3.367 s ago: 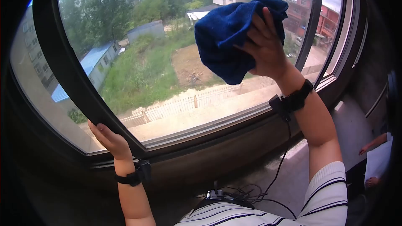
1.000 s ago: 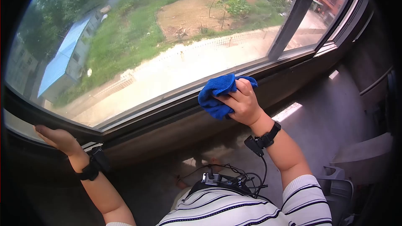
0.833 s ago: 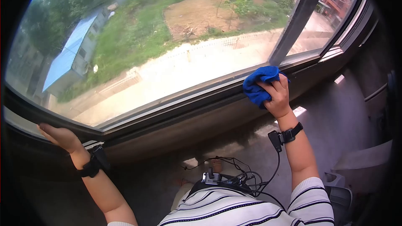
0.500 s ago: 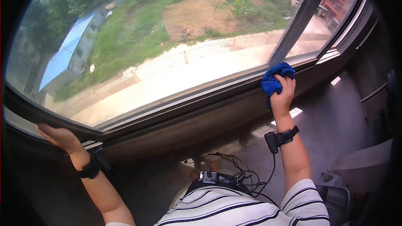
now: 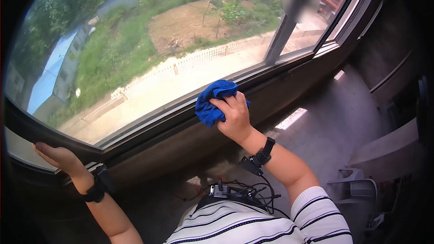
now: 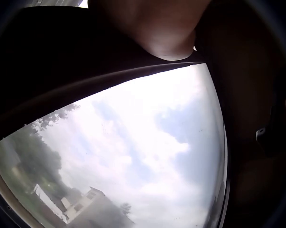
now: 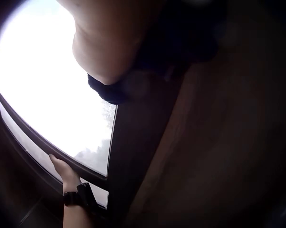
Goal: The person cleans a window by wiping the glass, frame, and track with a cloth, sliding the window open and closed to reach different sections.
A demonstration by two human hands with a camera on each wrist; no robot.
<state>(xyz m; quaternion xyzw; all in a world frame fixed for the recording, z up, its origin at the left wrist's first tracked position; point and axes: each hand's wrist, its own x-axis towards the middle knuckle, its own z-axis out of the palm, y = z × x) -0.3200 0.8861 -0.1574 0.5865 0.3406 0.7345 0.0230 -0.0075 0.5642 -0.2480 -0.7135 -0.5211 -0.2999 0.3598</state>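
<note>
In the head view, my right hand grips a crumpled blue cleaning cloth, fingers bent over its right side. The cloth lies on the lower rail of the dark window frame, overlapping the bottom edge of the glass. At the lower left, my left hand rests against the upright part of the frame with its fingers extended and holds nothing. The right wrist view shows the cloth mostly in shadow under the hand, with the left hand farther off on the frame.
A dark window upright divides the panes on the right. Below the sill is a shaded wall, then a grey floor with a plastic chair at the lower right. Black cables run from my waist to the right wrist strap.
The cloth came down from the glass to the lower rail, slid right along it toward the upright, and is now back left. The left hand stays on the frame; the head view has tilted down.
</note>
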